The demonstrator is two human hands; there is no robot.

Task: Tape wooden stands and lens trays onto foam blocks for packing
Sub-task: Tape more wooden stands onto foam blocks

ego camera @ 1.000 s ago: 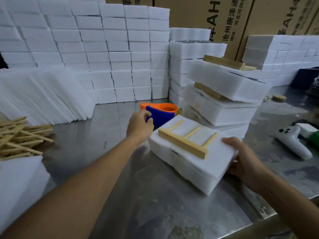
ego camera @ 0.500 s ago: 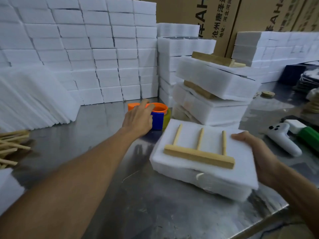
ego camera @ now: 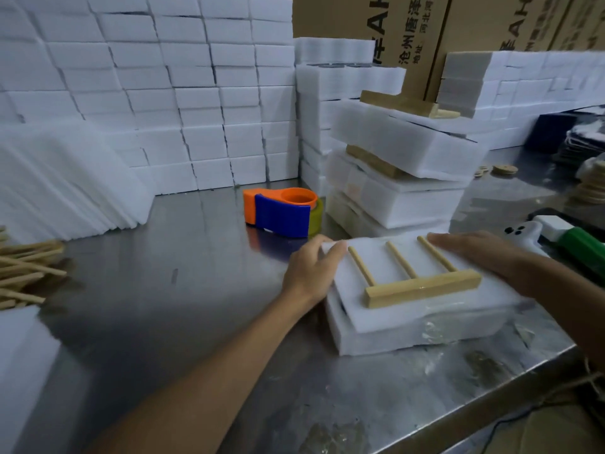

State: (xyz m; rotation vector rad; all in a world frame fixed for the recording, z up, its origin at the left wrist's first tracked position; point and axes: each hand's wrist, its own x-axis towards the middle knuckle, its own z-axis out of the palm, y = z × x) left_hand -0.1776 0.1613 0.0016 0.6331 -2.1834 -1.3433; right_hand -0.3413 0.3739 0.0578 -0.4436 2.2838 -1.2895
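Three thin dowels of the wooden stand (ego camera: 415, 276) point up-frame from its flat base bar, which runs left-right atop the soft white foam block (ego camera: 406, 317) at lower right on the steel worktop (ego camera: 183, 299). Left hand (ego camera: 311, 273) curls its fingers (ego camera: 330, 249) on the block's upper-left corner; right hand (ego camera: 484, 253) lies flat, fingers together, beside the stand.

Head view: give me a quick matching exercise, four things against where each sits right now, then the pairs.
Things:
1. tape dispenser
2. wooden stand
3. left hand
4. right hand

Places:
A. flat on top of the foam block
B. gripping the block's left edge
C. resting on the block's right side, fingers beside the stand's rightmost dowel
D. alone on the steel table, behind the block

Pairs: 1-D, 2-A, 3-B, 4-C
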